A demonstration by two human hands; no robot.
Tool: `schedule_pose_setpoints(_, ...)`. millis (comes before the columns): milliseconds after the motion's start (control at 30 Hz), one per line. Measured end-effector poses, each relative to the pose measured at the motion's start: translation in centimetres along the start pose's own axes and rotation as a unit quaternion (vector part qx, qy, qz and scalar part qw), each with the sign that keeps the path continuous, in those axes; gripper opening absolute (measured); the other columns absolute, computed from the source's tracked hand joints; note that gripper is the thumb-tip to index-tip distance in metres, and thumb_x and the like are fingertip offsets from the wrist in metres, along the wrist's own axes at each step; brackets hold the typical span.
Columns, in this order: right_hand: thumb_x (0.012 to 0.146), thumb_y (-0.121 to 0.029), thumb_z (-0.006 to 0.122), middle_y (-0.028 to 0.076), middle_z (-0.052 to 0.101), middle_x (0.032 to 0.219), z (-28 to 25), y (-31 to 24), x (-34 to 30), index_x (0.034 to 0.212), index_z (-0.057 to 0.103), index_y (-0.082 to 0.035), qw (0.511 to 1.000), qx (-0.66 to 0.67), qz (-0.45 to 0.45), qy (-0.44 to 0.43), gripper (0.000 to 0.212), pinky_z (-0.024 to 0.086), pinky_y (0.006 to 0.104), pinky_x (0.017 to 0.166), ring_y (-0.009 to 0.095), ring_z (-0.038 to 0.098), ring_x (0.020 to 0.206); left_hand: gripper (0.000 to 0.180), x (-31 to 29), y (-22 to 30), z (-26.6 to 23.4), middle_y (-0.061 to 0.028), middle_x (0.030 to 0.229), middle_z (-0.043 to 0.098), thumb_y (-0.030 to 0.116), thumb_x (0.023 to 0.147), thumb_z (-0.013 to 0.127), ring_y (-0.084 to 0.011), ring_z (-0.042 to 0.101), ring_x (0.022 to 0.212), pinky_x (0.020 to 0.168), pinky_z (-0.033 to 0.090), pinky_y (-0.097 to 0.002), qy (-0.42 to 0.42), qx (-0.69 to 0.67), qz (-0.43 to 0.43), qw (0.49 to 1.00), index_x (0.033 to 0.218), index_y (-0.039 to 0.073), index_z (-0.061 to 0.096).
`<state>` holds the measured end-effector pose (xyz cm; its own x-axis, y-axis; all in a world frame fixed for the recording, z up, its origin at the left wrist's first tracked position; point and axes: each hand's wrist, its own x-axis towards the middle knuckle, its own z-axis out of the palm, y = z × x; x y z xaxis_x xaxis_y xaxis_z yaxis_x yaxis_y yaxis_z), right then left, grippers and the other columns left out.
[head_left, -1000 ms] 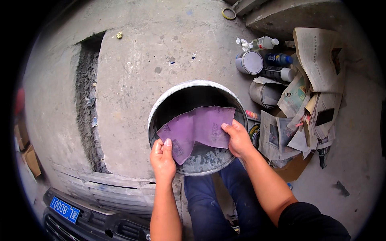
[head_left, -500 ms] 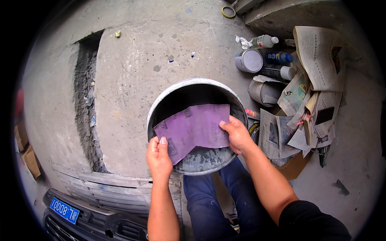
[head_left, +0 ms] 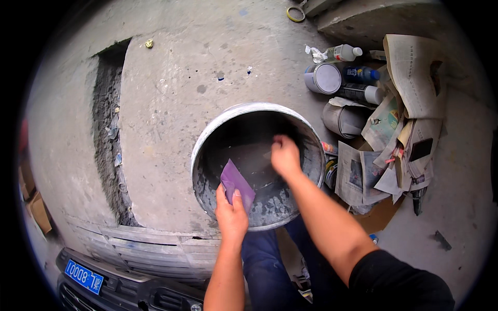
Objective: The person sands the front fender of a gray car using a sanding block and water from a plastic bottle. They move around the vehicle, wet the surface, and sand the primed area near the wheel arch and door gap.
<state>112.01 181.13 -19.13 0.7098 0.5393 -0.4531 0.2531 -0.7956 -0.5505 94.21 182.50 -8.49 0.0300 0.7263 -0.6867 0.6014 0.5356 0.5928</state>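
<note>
Concrete floor (head_left: 166, 103), grey, stained, spreading across the scene. Long slot (head_left: 109, 140) in the floor, far left to mid left, rough-sided, with scraps lying inside. Car bumper (head_left: 129, 287), dark, near left, bearing a blue number plate (head_left: 84, 277). Slatted grating (head_left: 150, 246), pale, between slot and bumper. Trousers (head_left: 270, 264), dark blue, worn by the person, near side, just below the bucket. Bucket (head_left: 259, 108), round, wide-mouthed, pale rim, dark and speckled within, at the centre. Newspapers (head_left: 415, 78), loose and overlapping, at the right, with a piece of cardboard (head_left: 377, 220) under their near end. Two tins, right of centre on the far side: one lidded tin (head_left: 328, 79) with a pale top, and one grey tin (head_left: 345, 120) nearer, beside the papers. Three bottles by the tins: a white-capped bottle (head_left: 345, 53) farthest, a blue-capped bottle (head_left: 363, 74) next, a dark bottle (head_left: 360, 93) with a pale cap nearest. Left hand (head_left: 231, 215), closed on a sheet, thumb on its face, at the bucket's near left. Right hand (head_left: 286, 157), fingers curled and blurred, over the bucket's right half, apart from the sheet; whether it grips anything cannot be told. Purple sheet (head_left: 237, 185), apparently folded, one corner pointing far, held over the bucket's near left part. Tape roll (head_left: 295, 14), yellow, far right of centre.
</note>
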Motion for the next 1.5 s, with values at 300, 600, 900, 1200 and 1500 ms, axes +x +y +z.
schedule_pose_setpoints(300,0.086,-0.016,0.051,0.016,0.069,0.087,8.5,8.7,8.1,0.095,0.069,0.001,0.946,-0.114,0.202,-0.225,0.026,0.052,0.0424,0.067,0.03,0.067,0.08,0.052,1.0,0.9,0.3,-0.0293,0.118,0.059,0.002,0.091,0.043,-0.0422,0.058,0.11,0.095,0.044,-0.043,0.007,0.041,-0.023,0.999,0.142,-0.001,0.031)
schedule_pose_setpoints(600,0.081,-0.017,0.06,0.021,0.067,0.102,9.1,9.7,7.4,0.099,0.069,0.0,0.896,-0.26,0.081,-0.35,0.026,0.052,0.0422,0.074,0.033,0.066,0.092,0.061,3.3,-0.4,0.6,-0.0373,0.112,0.057,0.001,0.087,0.042,-0.0517,0.056,0.104,0.09,0.043,-0.0499,0.022,0.1,-0.012,0.995,0.145,-0.001,0.023)
schedule_pose_setpoints(900,0.079,-0.034,0.071,0.018,0.068,0.097,5.3,3.6,0.6,0.099,0.066,-0.003,0.955,-0.107,0.14,-0.238,0.038,0.051,0.0402,0.083,0.035,0.065,0.09,0.061,4.6,-0.2,0.7,-0.0375,0.112,0.056,-0.001,0.086,0.044,-0.0508,0.056,0.1,0.087,0.044,-0.0514,0.036,0.192,0.023,0.98,0.143,-0.006,0.024)
schedule_pose_setpoints(1200,0.091,-0.028,0.066,0.007,0.066,0.078,-2.6,0.7,-3.7,0.091,0.059,-0.002,0.945,0.244,0.1,-0.194,0.027,0.047,0.0299,0.065,0.014,0.061,0.073,0.059,5.1,-1.2,1.7,-0.0369,0.123,0.051,0.009,0.091,0.048,-0.049,0.055,0.106,0.093,0.043,-0.0494,0.033,0.211,0.039,0.976,0.142,-0.008,0.025)
schedule_pose_setpoints(1500,0.097,-0.02,0.059,0.006,0.064,0.098,-7.5,-2.7,-5.6,0.112,0.051,-0.005,0.776,0.538,0.208,-0.254,0.023,0.049,0.0265,0.071,0.011,0.059,0.083,0.051,2.7,0.5,2.4,-0.0175,0.11,0.062,0.035,0.097,0.054,-0.0264,0.06,0.103,0.091,0.046,-0.0375,-0.073,-0.131,-0.124,0.981,0.127,-0.006,0.049)
